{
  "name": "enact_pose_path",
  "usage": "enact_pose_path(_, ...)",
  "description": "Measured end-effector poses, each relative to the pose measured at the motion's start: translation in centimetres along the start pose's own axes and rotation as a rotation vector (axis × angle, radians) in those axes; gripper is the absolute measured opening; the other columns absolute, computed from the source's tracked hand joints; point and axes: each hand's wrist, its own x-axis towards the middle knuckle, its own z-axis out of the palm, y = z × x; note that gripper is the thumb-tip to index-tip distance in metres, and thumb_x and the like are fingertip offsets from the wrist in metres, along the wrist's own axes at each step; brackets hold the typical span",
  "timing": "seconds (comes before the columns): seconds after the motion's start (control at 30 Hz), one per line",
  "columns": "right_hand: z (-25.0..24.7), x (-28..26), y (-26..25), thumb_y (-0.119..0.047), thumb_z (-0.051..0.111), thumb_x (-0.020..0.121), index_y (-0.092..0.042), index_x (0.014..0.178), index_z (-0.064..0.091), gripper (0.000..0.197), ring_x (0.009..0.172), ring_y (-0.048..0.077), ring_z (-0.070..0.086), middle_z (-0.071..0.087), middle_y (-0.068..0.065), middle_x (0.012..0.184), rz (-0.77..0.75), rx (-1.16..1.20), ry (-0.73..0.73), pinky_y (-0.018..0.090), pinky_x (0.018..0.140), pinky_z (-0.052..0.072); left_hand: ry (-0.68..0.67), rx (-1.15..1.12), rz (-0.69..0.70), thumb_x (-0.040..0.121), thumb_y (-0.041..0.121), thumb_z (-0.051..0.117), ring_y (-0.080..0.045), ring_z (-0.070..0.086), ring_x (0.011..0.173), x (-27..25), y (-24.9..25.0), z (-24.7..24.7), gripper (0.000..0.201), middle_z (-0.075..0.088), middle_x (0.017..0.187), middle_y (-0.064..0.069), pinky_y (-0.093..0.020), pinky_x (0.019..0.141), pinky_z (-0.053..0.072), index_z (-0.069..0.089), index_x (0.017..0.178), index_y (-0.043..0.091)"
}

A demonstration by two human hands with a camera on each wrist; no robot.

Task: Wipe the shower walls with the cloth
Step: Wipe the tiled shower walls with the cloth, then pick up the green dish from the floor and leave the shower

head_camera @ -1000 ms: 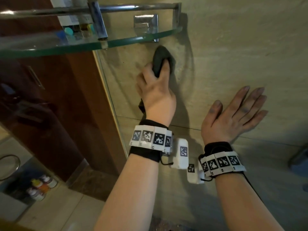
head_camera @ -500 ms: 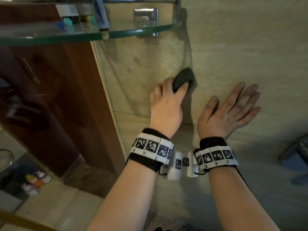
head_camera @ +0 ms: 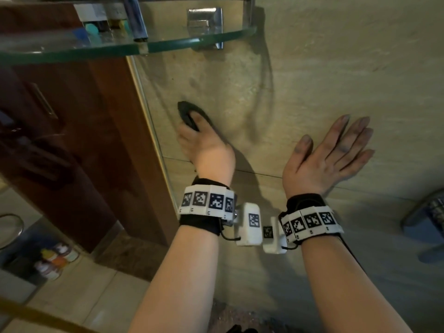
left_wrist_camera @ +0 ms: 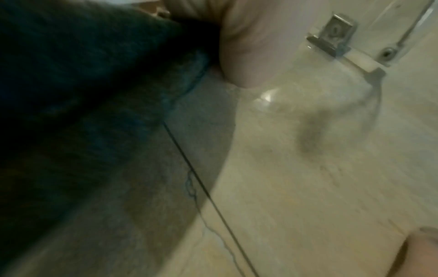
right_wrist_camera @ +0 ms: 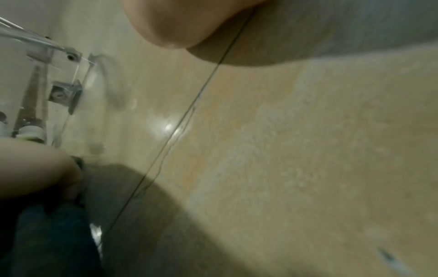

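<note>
**Left hand on cloth at wall's left edge, right hand flat on tile**

Head view: my left hand has its fingers curled over the dark cloth and presses it against the beige shower wall, close to the glass panel that meets the wall on the left. The cloth sits below the glass shelf and above the horizontal grout line. In the left wrist view the cloth fills the left half of the frame, dark blue-grey, blurred.

My right hand lies flat on the wall, fingers straight and slightly spread, holding nothing. Fingertips look dark-smudged.

Writing: none legible. Both wristbands carry black-and-white square marker patterns, no readable text. Containers on the glass shelf show a pale label, too blurred to read; contents cannot be told. Through the glass, low on the floor, a few small bottles with orange and white parts stand together; labels unreadable.

A metal bracket fixes the shelf to the wall. At far right, a dark metal fitting, partly cut off.
</note>
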Motion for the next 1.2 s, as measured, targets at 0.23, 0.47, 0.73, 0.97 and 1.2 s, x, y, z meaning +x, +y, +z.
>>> enact_pose_path(0.23, -0.2, 0.0, 0.2, -0.035, 0.030, 0.102, 0.000, 0.142, 0.024, 0.053, 0.135, 0.041, 0.019, 0.034, 0.036, 0.142, -0.015, 0.018, -0.004, 0.049, 0.114, 0.002, 0.228, 0.076, 0.723, 0.063, 0.006, 0.056, -0.039, 0.054, 0.082, -3.9, 2.4, 2.5, 0.057, 0.046, 0.109, -0.019, -0.042, 0.069, 0.049, 0.061, 0.119, 0.011)
enact_pose_path(0.47, -1.4, 0.0, 0.4, -0.035, 0.033, 0.102, 0.000, 0.145, 0.030, 0.055, 0.139, 0.039, 0.020, 0.030, 0.031, 0.147, 0.001, 0.057, -0.095, 0.048, 0.115, 0.006, 0.334, 0.163, 0.481, 0.059, 0.011, 0.071, -0.042, 0.054, 0.086, -0.4, 0.4, 1.5, 0.071, 0.038, 0.114, -0.020, -0.046, 0.074, 0.050, 0.047, 0.126, 0.008)
enact_pose_path(0.73, -4.7, -3.8, 0.9, -0.015, 0.052, 0.085, -0.011, 0.148, 0.030, 0.067, 0.143, 0.036, 0.019, 0.022, 0.019, 0.155, 0.028, 0.089, -0.375, 0.052, 0.114, 0.021, -0.425, 0.073, 0.626, 0.084, 0.003, 0.048, -0.038, 0.037, 0.111, -7.5, -4.6, 5.2, 0.067, 0.033, 0.132, -0.020, -0.042, 0.094, 0.033, 0.029, 0.148, 0.013)
enact_pose_path(0.97, -9.2, -9.8, 3.7, -0.003, 0.050, 0.089, -0.014, 0.141, 0.043, 0.053, 0.134, 0.025, 0.036, 0.030, 0.006, 0.152, 0.226, 0.276, -1.052, 0.035, 0.104, 0.036, -0.900, -0.303, 0.397, 0.086, -0.006, 0.044, -0.035, 0.046, 0.108, -12.1, -7.7, 7.9, 0.061, 0.038, 0.125, -0.016, -0.035, 0.094, 0.042, 0.039, 0.144, 0.012)
enact_pose_path(1.2, -11.8, -10.5, 7.7, 0.002, 0.055, 0.091, -0.009, 0.135, 0.047, 0.046, 0.118, 0.015, 0.049, 0.055, 0.003, 0.122, 0.631, 0.533, -1.721, 0.023, 0.091, 0.039, -1.000, -0.744, -0.250, 0.085, -0.007, 0.049, -0.030, 0.053, 0.107, -16.0, -7.2, 8.7, 0.064, 0.050, 0.127, -0.013, -0.038, 0.088, 0.048, 0.036, 0.144, 0.016)
